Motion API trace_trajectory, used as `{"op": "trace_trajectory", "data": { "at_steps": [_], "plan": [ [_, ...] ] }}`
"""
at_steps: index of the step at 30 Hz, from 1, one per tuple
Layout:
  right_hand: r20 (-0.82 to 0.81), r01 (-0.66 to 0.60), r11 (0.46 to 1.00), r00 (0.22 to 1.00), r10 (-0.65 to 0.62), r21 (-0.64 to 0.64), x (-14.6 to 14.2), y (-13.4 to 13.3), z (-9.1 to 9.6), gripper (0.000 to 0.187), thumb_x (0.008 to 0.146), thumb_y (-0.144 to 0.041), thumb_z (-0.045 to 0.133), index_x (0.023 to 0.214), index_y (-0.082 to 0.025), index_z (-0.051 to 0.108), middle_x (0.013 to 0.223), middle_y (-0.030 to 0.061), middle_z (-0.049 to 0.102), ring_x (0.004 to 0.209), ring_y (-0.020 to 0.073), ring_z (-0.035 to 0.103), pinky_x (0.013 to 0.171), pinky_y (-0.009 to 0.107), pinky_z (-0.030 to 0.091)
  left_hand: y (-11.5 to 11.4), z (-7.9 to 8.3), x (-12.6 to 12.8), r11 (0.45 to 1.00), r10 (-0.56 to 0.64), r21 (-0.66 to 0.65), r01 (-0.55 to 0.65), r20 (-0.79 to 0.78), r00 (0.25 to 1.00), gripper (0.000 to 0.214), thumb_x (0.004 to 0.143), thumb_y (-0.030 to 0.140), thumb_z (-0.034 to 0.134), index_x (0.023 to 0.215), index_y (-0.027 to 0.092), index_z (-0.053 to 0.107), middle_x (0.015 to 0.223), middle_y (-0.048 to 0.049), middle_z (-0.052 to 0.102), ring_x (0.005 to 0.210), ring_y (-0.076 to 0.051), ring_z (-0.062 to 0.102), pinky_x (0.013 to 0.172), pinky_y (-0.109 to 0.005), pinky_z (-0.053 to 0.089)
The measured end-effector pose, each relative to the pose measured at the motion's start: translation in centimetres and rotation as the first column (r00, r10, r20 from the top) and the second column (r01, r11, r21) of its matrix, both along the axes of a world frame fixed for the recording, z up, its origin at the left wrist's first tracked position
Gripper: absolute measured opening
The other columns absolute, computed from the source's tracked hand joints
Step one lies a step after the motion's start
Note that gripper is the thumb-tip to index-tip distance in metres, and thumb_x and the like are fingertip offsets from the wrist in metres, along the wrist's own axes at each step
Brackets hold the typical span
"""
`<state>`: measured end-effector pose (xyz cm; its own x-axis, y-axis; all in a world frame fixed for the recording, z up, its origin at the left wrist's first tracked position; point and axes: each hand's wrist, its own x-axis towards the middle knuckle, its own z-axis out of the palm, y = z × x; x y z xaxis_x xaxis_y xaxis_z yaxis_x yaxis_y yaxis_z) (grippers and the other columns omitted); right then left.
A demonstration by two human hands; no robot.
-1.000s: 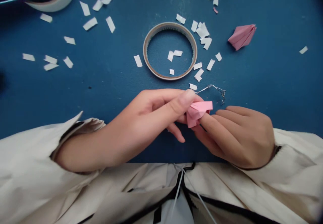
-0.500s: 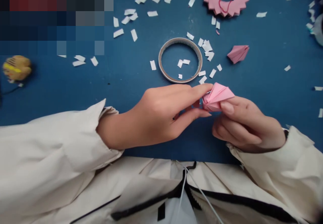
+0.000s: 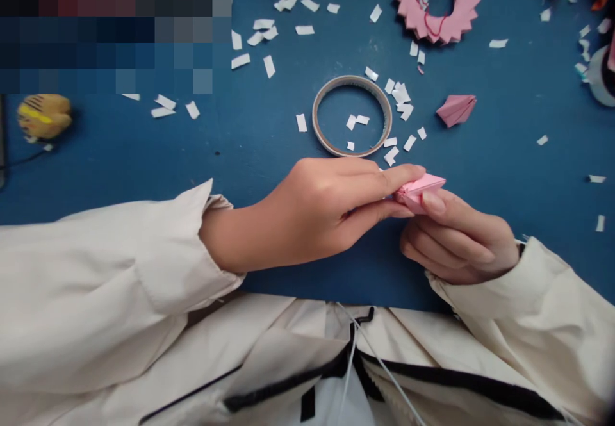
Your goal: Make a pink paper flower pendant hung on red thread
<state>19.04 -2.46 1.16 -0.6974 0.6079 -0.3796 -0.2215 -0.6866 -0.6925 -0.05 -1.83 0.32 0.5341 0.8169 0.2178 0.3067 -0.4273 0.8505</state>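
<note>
A folded pink paper piece (image 3: 416, 190) is held between both hands, just above the blue table. My left hand (image 3: 336, 203) reaches in from the left and pinches its left end between fingers and thumb. On its right side, my right hand (image 3: 459, 230) grips it with thumb and forefinger, the other fingers curled under. The fingers hide part of the folds. Beyond the hands lies a similar pink folded piece (image 3: 456, 110), touched by neither hand. A roll of tape (image 3: 319, 132) lies flat just past my left hand.
Small white paper scraps (image 3: 402, 95) are scattered over the blue table (image 3: 259, 131). At the back lies a pink folded-paper ring (image 3: 406, 4) with a red string. A yellow-brown plush item (image 3: 45, 116) sits far left. Another tape roll (image 3: 598, 80) is at the right edge.
My left fingers have closed tighter on the pink paper piece, which looks flatter and tilted differently. The whole view has shifted slightly, bringing more of the table's back right into sight.
</note>
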Motion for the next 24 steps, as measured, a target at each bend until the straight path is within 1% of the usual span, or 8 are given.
{"op": "trace_trajectory", "data": {
  "at_steps": [6,9,12,15,17,19,21,24],
  "plan": [
    [0.007,0.018,0.999,1.0,-0.018,-0.042,0.0,-0.1,0.0,0.027,0.092,-0.025,0.04,0.089,-0.022,0.066,0.03,-0.0114,0.014,0.024,0.0039,0.012,0.03,0.017,0.018,0.1,0.1,0.0,0.99,-0.001,0.138,0.003,-0.013,1.0,0.028,0.091,0.022,0.044,0.113,0.025,0.062,0.092,0.0003,0.07,0.083,-0.009,0.063,0.082,-0.017,0.044],
    [0.034,0.015,0.999,0.999,-0.014,-0.029,0.1,-0.2,0.1,0.027,0.092,-0.027,0.04,0.086,-0.024,0.066,0.029,-0.0112,0.014,0.024,0.0041,0.012,0.029,0.017,0.018,0.1,0.1,-0.1,0.988,-0.011,0.151,0.012,-0.007,1.0,0.028,0.091,0.021,0.045,0.113,0.024,0.062,0.093,0.0002,0.07,0.084,-0.009,0.063,0.082,-0.017,0.044],
    [0.067,-0.021,0.999,0.998,0.02,0.027,0.2,-0.1,0.2,0.026,0.091,-0.029,0.041,0.084,-0.023,0.066,0.026,-0.0111,0.016,0.022,0.0048,0.015,0.028,0.017,0.019,0.1,0.1,-0.1,0.994,-0.018,0.106,0.018,0.004,1.0,0.029,0.091,0.021,0.045,0.113,0.027,0.061,0.09,0.0009,0.07,0.085,-0.009,0.063,0.082,-0.018,0.045],
    [0.1,-0.055,0.994,0.994,0.045,0.091,0.0,0.0,0.4,0.025,0.09,-0.027,0.04,0.088,-0.024,0.065,0.025,-0.0112,0.017,0.022,0.0061,0.016,0.028,0.018,0.021,0.1,0.2,-0.1,1.0,-0.015,-0.011,0.015,0.023,1.0,0.027,0.089,0.026,0.048,0.113,0.028,0.062,0.082,0.001,0.069,0.081,-0.011,0.063,0.08,-0.02,0.047],
    [0.122,-0.067,0.989,0.991,0.051,0.132,-0.1,0.3,0.6,0.027,0.089,-0.025,0.037,0.082,-0.023,0.063,0.025,-0.0106,0.016,0.022,0.0064,0.016,0.029,0.018,0.022,0.1,0.3,0.0,0.995,0.004,-0.095,0.0,0.039,0.999,0.027,0.087,0.029,0.051,0.111,0.028,0.063,0.079,0.0011,0.069,0.075,-0.011,0.063,0.077,-0.021,0.048],
    [0.149,-0.082,0.982,0.987,0.056,0.172,-0.1,0.6,0.9,0.034,0.089,-0.024,0.031,0.076,-0.021,0.062,0.026,-0.0093,0.016,0.023,0.0063,0.019,0.031,0.017,0.025,0.3,0.5,0.2,0.973,0.036,-0.231,-0.02,0.066,0.997,0.027,0.086,0.031,0.054,0.109,0.026,0.065,0.079,0.0008,0.069,0.068,-0.011,0.062,0.068,-0.022,0.05],
    [0.192,-0.132,0.965,0.977,0.088,0.229,0.1,1.1,1.3,0.044,0.091,-0.022,0.019,0.08,-0.019,0.061,0.028,-0.0085,0.017,0.023,0.0062,0.023,0.033,0.017,0.029,0.7,0.9,0.3,0.905,0.07,-0.424,-0.015,0.114,0.991,0.027,0.085,0.031,0.055,0.107,0.022,0.066,0.077,0.0,0.069,0.063,-0.012,0.062,0.057,-0.022,0.051],
    [0.231,-0.239,0.914,0.958,0.168,0.328,0.8,1.7,2.0,0.06,0.092,-0.018,0.0,0.103,-0.02,0.059,0.028,-0.0092,0.019,0.022,0.0061,0.026,0.035,0.016,0.03,1.4,1.3,0.3,0.775,0.084,-0.628,0.073,0.217,0.973,0.023,0.085,0.029,0.055,0.1,0.016,0.068,0.075,-0.001,0.068,0.06,-0.011,0.063,0.047,-0.019,0.051]
  ]
}}
